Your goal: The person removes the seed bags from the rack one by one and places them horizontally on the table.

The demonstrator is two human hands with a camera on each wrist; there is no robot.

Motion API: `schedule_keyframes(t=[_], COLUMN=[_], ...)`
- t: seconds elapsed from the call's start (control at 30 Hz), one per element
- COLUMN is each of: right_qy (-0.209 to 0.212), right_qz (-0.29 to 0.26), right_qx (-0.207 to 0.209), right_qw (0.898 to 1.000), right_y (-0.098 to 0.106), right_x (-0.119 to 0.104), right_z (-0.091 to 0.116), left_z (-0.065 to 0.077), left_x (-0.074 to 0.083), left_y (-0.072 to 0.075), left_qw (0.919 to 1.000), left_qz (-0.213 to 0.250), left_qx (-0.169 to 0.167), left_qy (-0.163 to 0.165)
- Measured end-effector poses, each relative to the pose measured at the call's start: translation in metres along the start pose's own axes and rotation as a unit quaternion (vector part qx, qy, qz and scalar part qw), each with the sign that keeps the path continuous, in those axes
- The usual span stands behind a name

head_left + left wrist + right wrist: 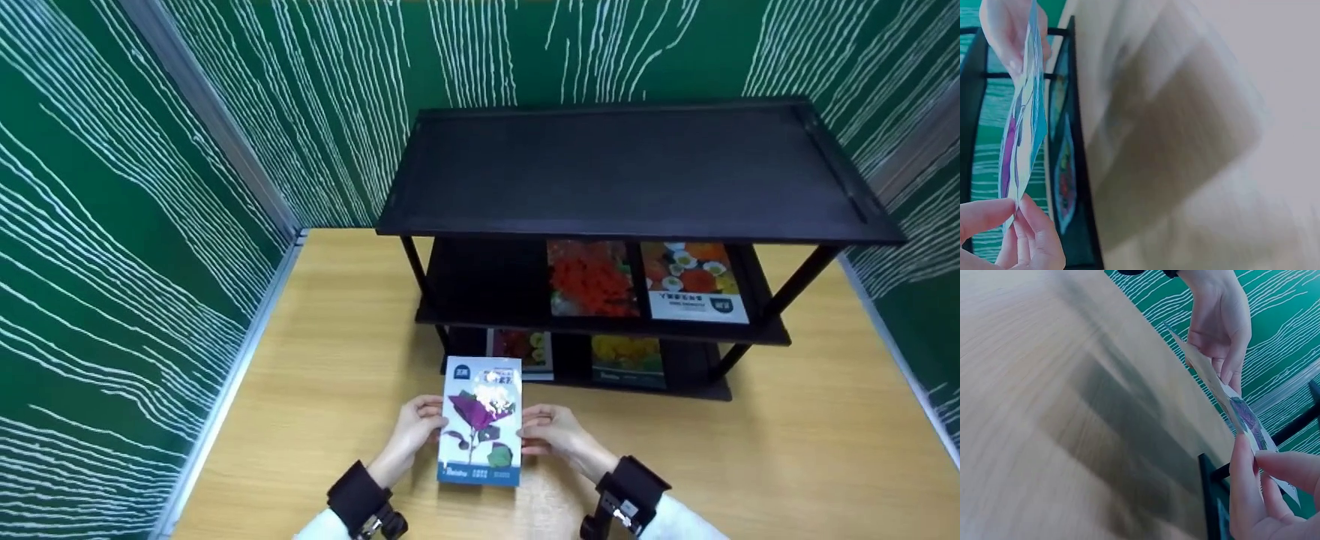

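Note:
A flat, thin seed packet [480, 420] with a purple flower printed on its pale front is held up above the table, in front of the shelf rack. My left hand [416, 431] pinches its left edge between thumb and fingers. On the opposite edge, my right hand [559, 435] pinches it the same way. The left wrist view catches the packet [1024, 124] nearly edge-on, its surface slightly bowed. From the right wrist, the packet [1219, 391] also appears as a thin sheet, with its shadow on the wood below.
A black rack [637, 172] with a bare top stands behind the packet. Its middle shelf bears a red-flower packet [592, 281] and a mixed-flower packet [694, 277]. Lower down lie a yellow-flower packet [628, 352] and a dark red one [517, 343]. Green walls [337, 97] enclose the wooden table [330, 322].

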State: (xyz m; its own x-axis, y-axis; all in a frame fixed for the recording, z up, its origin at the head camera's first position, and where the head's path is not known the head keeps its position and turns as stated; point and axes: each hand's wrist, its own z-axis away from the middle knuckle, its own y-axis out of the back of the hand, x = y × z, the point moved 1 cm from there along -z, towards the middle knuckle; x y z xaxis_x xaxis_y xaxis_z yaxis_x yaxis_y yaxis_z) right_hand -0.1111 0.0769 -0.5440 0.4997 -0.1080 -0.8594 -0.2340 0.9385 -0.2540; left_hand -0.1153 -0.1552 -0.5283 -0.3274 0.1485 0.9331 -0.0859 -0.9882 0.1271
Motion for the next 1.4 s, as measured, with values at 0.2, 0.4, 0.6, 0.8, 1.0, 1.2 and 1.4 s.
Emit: schedule_keyframes(t=[0.2,0.4,0.6,0.8,1.0,1.2,1.4], right_qy=[0.008,0.010,0.005,0.002,0.007,0.015,0.027], right_qz=[0.000,0.011,0.026,0.032,0.043,0.063,0.073], right_qx=[0.011,0.031,0.037,0.041,0.050,0.068,0.067], right_qw=[1.000,0.999,0.999,0.999,0.998,0.996,0.995], right_y=[0.000,-0.004,-0.006,-0.007,-0.010,-0.014,-0.014], right_x=[0.014,0.021,0.027,0.033,0.038,0.041,0.044], right_z=[-0.007,-0.012,-0.017,-0.019,-0.021,-0.022,-0.024], left_z=[-0.006,-0.007,-0.009,-0.010,-0.012,-0.013,-0.014], left_x=[-0.013,-0.020,-0.026,-0.032,-0.040,-0.043,-0.043], left_y=[-0.002,-0.002,-0.003,-0.005,-0.004,-0.004,-0.004], left_qw=[0.9999,0.9995,0.9990,0.9986,0.9980,0.9964,0.9936], left_qz=[-0.009,-0.020,-0.031,-0.040,-0.057,-0.080,-0.105], left_qx=[0.009,0.015,0.020,0.024,0.028,0.028,0.040], left_qy=[0.012,0.017,0.024,0.026,0.000,-0.005,-0.009])
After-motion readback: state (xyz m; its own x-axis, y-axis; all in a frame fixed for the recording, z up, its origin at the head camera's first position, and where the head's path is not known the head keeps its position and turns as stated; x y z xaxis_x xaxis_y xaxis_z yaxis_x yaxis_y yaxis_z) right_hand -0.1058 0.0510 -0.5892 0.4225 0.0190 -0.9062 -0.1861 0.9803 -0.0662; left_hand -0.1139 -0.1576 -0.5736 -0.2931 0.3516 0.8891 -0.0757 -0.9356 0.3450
